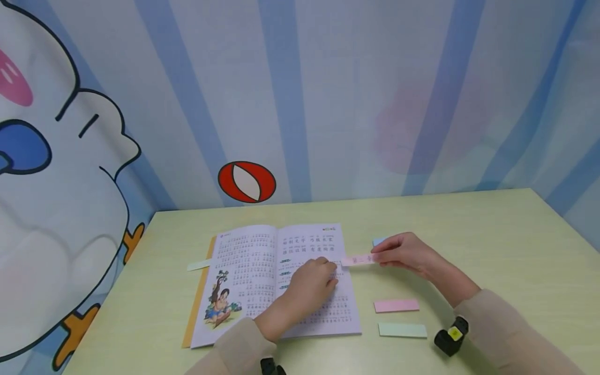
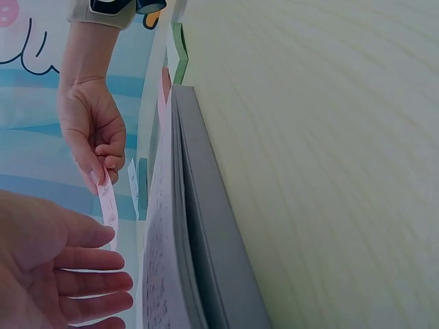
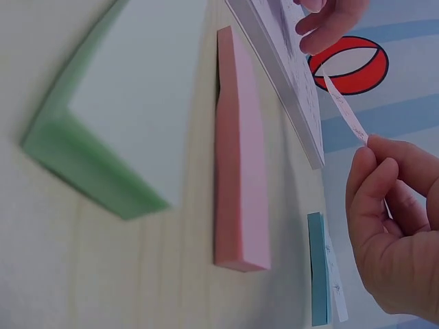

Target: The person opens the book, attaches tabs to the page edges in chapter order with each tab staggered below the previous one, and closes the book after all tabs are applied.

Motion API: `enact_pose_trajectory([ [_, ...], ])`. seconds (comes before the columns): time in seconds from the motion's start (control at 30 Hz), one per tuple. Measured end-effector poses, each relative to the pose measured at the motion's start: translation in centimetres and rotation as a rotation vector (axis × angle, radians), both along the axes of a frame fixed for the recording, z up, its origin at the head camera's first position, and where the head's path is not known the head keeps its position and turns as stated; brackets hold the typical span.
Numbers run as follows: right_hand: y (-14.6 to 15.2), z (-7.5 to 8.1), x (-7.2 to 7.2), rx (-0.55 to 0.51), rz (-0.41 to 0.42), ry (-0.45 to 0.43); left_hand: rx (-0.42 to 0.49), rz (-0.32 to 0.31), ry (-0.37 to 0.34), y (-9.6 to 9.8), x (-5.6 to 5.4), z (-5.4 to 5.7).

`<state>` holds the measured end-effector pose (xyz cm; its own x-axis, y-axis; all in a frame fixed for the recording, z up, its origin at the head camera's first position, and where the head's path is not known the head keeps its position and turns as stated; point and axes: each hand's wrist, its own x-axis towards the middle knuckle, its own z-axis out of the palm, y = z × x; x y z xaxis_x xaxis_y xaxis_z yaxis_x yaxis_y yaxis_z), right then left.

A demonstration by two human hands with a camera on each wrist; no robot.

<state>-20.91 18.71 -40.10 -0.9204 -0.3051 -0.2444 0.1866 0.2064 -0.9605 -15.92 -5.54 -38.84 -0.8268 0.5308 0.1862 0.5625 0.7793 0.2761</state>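
An open book with printed text and a picture lies on the table. Between thumb and fingers, my right hand pinches a pale pink sticky note by its right end. Handwriting shows on the strip, whose left end overlaps the book's right page edge in the head view. My left hand is over the right page; in the left wrist view its fingers are extended and loose, near the strip's free end. Partly hidden behind my right hand is a blue sticky-note pad.
A pink sticky-note pad and a light green pad lie right of the book. From the book's left edge a pale green strip sticks out. A striped blue backdrop rises behind the table.
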Motion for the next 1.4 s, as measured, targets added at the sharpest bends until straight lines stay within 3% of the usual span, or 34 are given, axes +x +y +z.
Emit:
enact_pose_trajectory([
  [0.17,-0.4,-0.5,-0.3,0.004,-0.038,-0.029,-0.069,-0.022,0.047,0.1,-0.1,-0.4],
  [0.43,-0.8,-0.9,-0.5,0.022,-0.064,-0.057,-0.165,-0.047,0.063,0.2,-0.4,-0.8],
  [0.73,-0.8,-1.3,-0.6,0.025,-0.056,-0.069,-0.328,-0.095,-0.071,0.7,-0.4,-1.0],
  [1.4,-1.2,-1.7,-0.6,0.083,-0.064,-0.081,-0.405,-0.08,-0.137,0.8,-0.2,-1.0],
])
